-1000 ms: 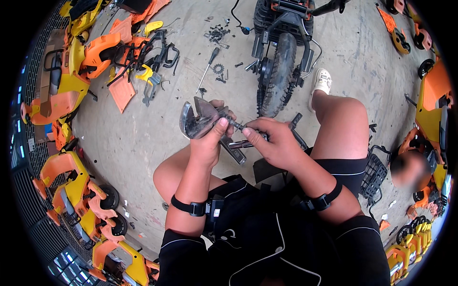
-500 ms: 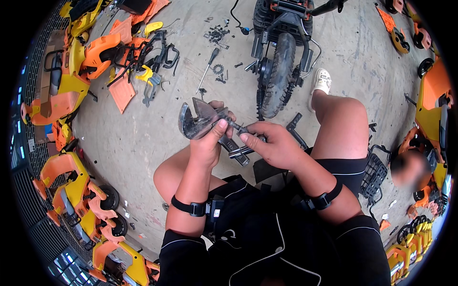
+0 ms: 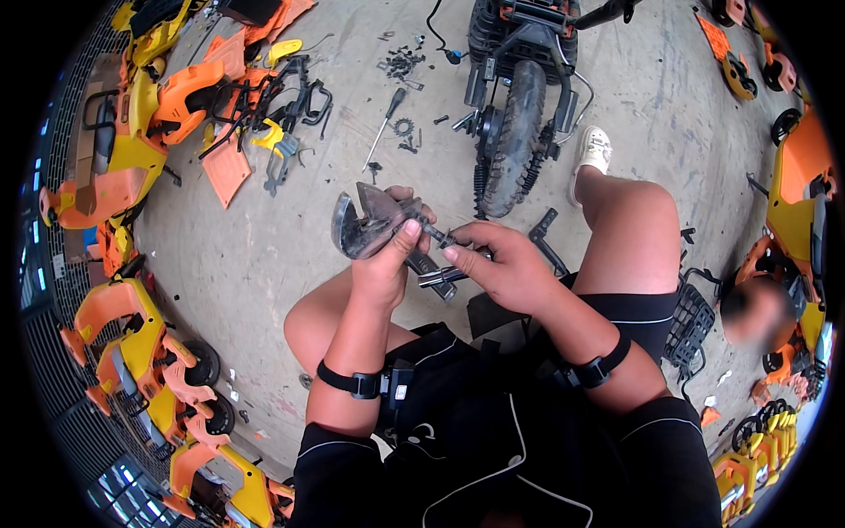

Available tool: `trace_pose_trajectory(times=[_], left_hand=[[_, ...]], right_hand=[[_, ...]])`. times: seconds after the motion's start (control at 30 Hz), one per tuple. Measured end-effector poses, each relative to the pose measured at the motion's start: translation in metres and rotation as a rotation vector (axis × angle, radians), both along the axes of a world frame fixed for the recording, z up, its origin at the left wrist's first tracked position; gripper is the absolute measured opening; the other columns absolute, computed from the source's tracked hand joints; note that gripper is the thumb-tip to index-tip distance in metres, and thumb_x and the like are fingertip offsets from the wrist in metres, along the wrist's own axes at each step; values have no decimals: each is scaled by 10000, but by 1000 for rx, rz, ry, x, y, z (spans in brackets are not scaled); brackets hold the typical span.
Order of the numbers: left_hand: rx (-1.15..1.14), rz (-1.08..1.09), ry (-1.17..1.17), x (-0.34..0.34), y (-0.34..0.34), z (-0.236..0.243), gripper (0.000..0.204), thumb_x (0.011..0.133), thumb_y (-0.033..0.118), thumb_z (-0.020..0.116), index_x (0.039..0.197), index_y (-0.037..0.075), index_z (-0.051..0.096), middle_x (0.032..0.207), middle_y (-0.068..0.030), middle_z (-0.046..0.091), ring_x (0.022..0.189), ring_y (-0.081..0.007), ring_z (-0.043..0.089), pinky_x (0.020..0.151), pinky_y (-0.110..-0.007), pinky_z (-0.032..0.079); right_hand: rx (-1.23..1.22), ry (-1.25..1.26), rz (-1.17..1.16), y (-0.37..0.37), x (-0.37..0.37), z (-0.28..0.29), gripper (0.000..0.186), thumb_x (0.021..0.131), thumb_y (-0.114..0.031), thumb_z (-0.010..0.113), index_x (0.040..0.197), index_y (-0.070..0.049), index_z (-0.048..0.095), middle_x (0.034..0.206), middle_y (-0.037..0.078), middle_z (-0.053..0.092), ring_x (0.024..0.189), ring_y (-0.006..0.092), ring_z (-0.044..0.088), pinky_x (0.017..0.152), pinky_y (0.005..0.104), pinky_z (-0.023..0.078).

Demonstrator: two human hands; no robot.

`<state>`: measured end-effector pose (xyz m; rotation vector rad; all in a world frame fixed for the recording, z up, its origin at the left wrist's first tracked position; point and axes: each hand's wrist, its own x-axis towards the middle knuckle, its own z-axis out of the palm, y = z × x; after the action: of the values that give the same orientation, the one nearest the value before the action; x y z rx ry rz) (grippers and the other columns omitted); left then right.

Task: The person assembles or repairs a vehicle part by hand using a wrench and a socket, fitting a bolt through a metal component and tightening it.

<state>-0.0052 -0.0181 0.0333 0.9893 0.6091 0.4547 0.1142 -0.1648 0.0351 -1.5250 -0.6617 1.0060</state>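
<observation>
dark grey metal, that curved bracket part (image 3: 363, 222), held up over the concrete floor (image 3: 264, 255) in front of the knees. it looks stiff and weighty, likely greasy, so best taken by its thick body. left hand (image 3: 387, 264) wraps it, thumb on top. right hand (image 3: 506, 268) pinches a thin bolt (image 3: 437, 236) into it. screwdriver (image 3: 385, 123) and scooter wheel (image 3: 515, 132) lie beyond.

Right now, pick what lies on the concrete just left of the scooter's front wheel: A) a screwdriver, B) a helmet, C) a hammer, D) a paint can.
A: a screwdriver with a dark handle and thin shaft lies on the floor left of the wheel, among small dark loose parts.
</observation>
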Motion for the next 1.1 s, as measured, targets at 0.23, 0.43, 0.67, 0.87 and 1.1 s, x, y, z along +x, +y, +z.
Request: trace_pose_trajectory(times=[0.23, 0.43, 0.67, 0.87, 1.1], left_hand=[[10, -26, -25, -4, -1, -2, 465, 892, 80, 717, 1285, -9, 486, 999, -145, 650, 766, -153, 578, 719, -281, 482], [25, -38, 21, -2, 0, -1, 446, 901, 65, 703, 1284, -8, 488, 1011, -144, 654, 763, -141, 579, 724, -277, 485], [11, -38, 49, 1, -1, -1, 447, 906, 67, 701, 1294, -10, 492, 1012, -133, 658, 760, -132, 578, 720, -269, 488], [28, -40, 50, 1, 1, -2, 435, 911, 61, 694, 1289, -13, 495, 1008, -131, 659, 751, -131, 577, 717, -271, 489], [-38, -44, 25, 1, 1, -3, 442, 907, 71, 699, 1288, -18, 492, 1003, -143, 657, 746, -143, 578, 704, -274, 483]], right_hand=[[-10, -165, -15, 0, 1, -6, 242, 853, -208, 768, 971, -12, 693, 890, 127, 670, 814, 261, 635, 719, 356, 497], [-43, -165, 39, 0, -1, -3, 238, 837, -203, 781, 956, -18, 689, 861, 132, 665, 803, 277, 637, 713, 365, 498], [-93, -162, 5, 1, 3, -3, 227, 841, -194, 774, 962, -21, 689, 874, 121, 677, 790, 251, 644, 715, 364, 507], [-27, -44, 25, 2, -3, -9, 220, 865, -200, 752, 977, -20, 693, 892, 118, 689, 807, 233, 647, 722, 348, 508], [-51, -1, 29, 4, -2, -11, 204, 889, -184, 733, 985, -9, 693, 889, 101, 686, 792, 171, 629, 717, 320, 500]])
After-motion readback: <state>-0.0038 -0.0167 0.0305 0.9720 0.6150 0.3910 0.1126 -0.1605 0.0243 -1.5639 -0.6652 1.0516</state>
